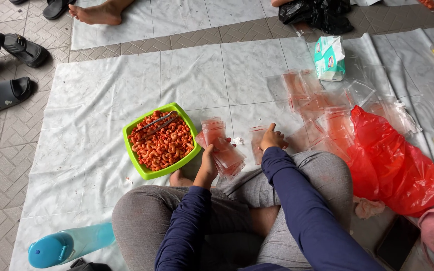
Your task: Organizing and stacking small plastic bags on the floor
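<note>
A person sits cross-legged on a pale plastic sheet [101, 90] spread over the tiled floor, and from where I stand the work runs left to right. Far out to the left of the left hand lie black sandals [6, 93], and near the knee a blue bottle [66, 246] on its side. Just left of that hand sits a green tray [141, 168] heaped with orange-red curled snacks [164, 145], with metal tongs [156, 123] resting on top. The left hand [208, 168] is closed around a stack of small clear bags [222, 148], held upright beside the tray. The right hand [272, 139], just to its right, presses down with fingers bent on one bag [257, 143] lying flat on the sheet; I cannot tell whether it pinches it. Beyond and to the right of that hand many flat bags [317, 108] lie scattered, seemingly empty, so filling looks barely begun with the tray still full. Further right are a red plastic bag [398, 170] and a tissue pack [330, 57].
</note>
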